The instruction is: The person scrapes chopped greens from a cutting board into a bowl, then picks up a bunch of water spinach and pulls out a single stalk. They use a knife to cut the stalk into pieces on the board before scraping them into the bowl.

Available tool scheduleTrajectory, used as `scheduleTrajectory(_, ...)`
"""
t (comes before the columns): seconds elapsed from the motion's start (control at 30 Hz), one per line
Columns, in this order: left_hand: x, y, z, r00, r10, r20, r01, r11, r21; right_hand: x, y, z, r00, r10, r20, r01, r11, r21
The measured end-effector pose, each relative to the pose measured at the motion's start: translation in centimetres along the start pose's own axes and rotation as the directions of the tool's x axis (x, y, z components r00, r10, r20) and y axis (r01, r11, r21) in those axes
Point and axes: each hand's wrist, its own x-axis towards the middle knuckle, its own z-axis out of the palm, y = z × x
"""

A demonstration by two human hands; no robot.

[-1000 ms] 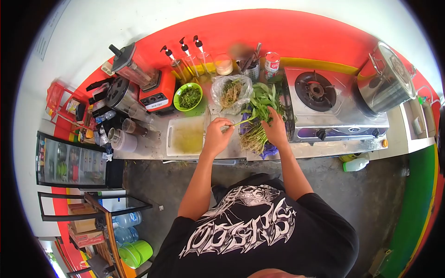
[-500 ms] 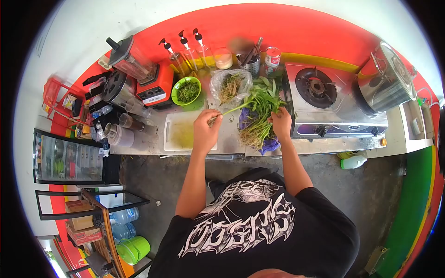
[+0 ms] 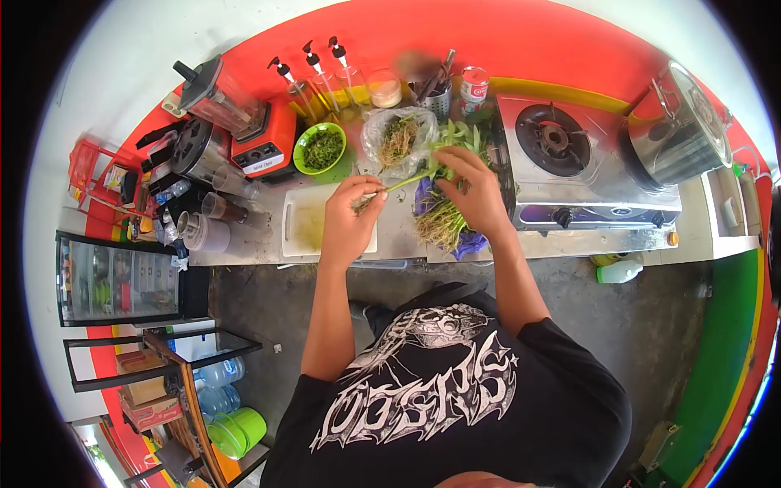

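Note:
My left hand [image 3: 350, 218] is closed in a pinch round the lower end of a green stem [image 3: 404, 183], above the right side of a white cutting board [image 3: 290, 232]. The stem slants up to the right. My right hand [image 3: 473, 193] is over its leafy end, thumb and fingers apart around the leaves, which it partly hides. Below that hand lies a bunch of leafy greens with pale roots [image 3: 439, 228], on a purple-blue plastic bag [image 3: 470, 244]. Just behind the stem sits a clear plastic bag [image 3: 374, 134] holding root trimmings [image 3: 399, 142].
A green bowl of leaves [image 3: 320, 149] stands beside a red blender [image 3: 260, 154]. Pump bottles [image 3: 321, 85], a utensil holder [image 3: 438, 102] and a can [image 3: 473, 89] line the back. To the right are a gas stove [image 3: 586, 195] and a large steel pot [image 3: 675, 134].
My right hand has moved up and left from the right side of the bunch to the stem's leafy end. My left hand still pinches the stem. The view has shifted slightly.

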Motion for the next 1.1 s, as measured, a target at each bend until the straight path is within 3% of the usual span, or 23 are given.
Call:
scheduleTrajectory(0.07, 0.3, 1.1, 0.2, 0.996, 0.038, 0.078, -0.035, 0.999, -0.033, -0.1, -0.6, 0.3, 0.997, -0.074, 0.001, 0.074, 0.996, -0.058)
scheduleTrajectory(0.13, 0.5, 1.8, 0.2, 0.993, 0.05, 0.106, -0.045, 0.998, -0.053, 0.1, -0.4, 0.4, 0.956, -0.293, 0.008, 0.287, 0.932, -0.221)
scheduleTrajectory(0.3, 0.9, 1.9, -0.2, 0.983, 0.125, 0.137, -0.118, 0.992, -0.053, -0.3, -2.2, -1.1, 0.981, -0.185, -0.063, 0.163, 0.95, -0.267)
scheduleTrajectory(0.37, 1.0, 2.0, -0.7, 0.999, -0.037, 0.021, 0.039, 0.995, -0.09, -0.4, -3.3, -1.5, 0.984, -0.135, -0.112, 0.102, 0.959, -0.265)
scheduleTrajectory(0.47, 1.0, 0.5, -1.5, 0.998, -0.06, 0.015, 0.061, 0.975, -0.216, 0.0, -5.6, -2.2, 0.981, -0.101, -0.164, 0.043, 0.944, -0.326)
scheduleTrajectory(0.57, 0.8, -0.3, -1.3, 0.996, -0.061, 0.061, 0.074, 0.97, -0.233, 0.7, -7.2, -1.2, 0.99, -0.045, -0.136, 0.008, 0.966, -0.26)
scheduleTrajectory(0.63, 0.6, -0.4, -0.8, 0.998, -0.045, 0.052, 0.058, 0.955, -0.292, 1.2, -7.6, 0.5, 0.996, 0.045, -0.073, -0.051, 0.996, -0.075)
scheduleTrajectory(0.67, 0.5, -0.3, -0.5, 0.998, -0.029, 0.053, 0.046, 0.934, -0.355, 1.3, -7.6, 1.5, 0.997, 0.035, -0.064, -0.04, 0.997, -0.069)
scheduleTrajectory(0.77, -0.3, -1.1, -0.8, 0.999, -0.001, -0.037, -0.014, 0.907, -0.422, 2.0, -7.5, 4.8, 0.988, -0.012, 0.157, 0.006, 0.999, 0.037)
scheduleTrajectory(0.83, -1.1, -1.8, -1.5, 0.995, -0.012, -0.099, -0.033, 0.894, -0.448, 2.1, -7.1, 7.0, 0.982, -0.043, 0.186, 0.028, 0.996, 0.083)
scheduleTrajectory(0.9, -2.4, -2.3, -2.5, 0.973, -0.157, -0.171, 0.055, 0.872, -0.487, 2.0, -7.2, 8.7, 0.967, -0.081, 0.243, 0.054, 0.992, 0.113)
scheduleTrajectory(1.03, -5.2, -4.1, -4.5, 0.944, -0.193, -0.268, 0.073, 0.913, -0.402, 1.9, -6.8, 12.4, 0.917, -0.177, 0.359, 0.113, 0.975, 0.193)
scheduleTrajectory(1.1, -6.6, -4.8, -5.7, 0.915, -0.27, -0.3, 0.115, 0.888, -0.446, 2.0, -6.4, 14.0, 0.876, -0.218, 0.431, 0.119, 0.962, 0.244)
